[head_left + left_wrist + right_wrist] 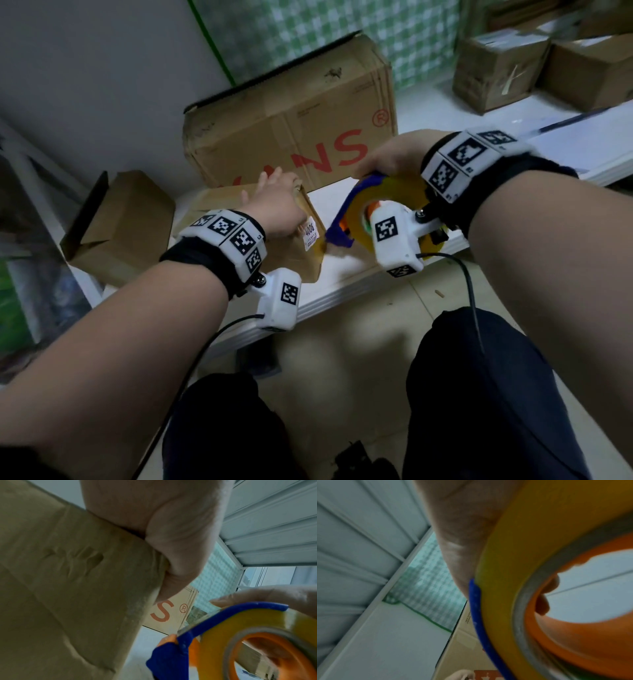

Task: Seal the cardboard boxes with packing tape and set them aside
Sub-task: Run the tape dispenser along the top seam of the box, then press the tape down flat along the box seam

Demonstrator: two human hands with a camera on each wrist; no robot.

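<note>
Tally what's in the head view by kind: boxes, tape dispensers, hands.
Cardboard boxes: 5: small box, red-lettered box, open box at left, two back-right boxes
Tape dispenser: 1
Hands: 2: left hand, right hand
Total: 8
Blurred brown shapes in the far corner not counted.

Counted are one small box [298,253] in the left hand's [274,202] grip, four other cardboard boxes [291,113] [120,222] [496,68] [589,72] beyond it (at least five altogether), and one tape dispenser [342,222].

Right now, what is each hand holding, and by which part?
The right hand grips the tape dispenser over the top of its roll. The left hand holds the small cardboard box at its top edge, thumb hooked down the side.
</note>
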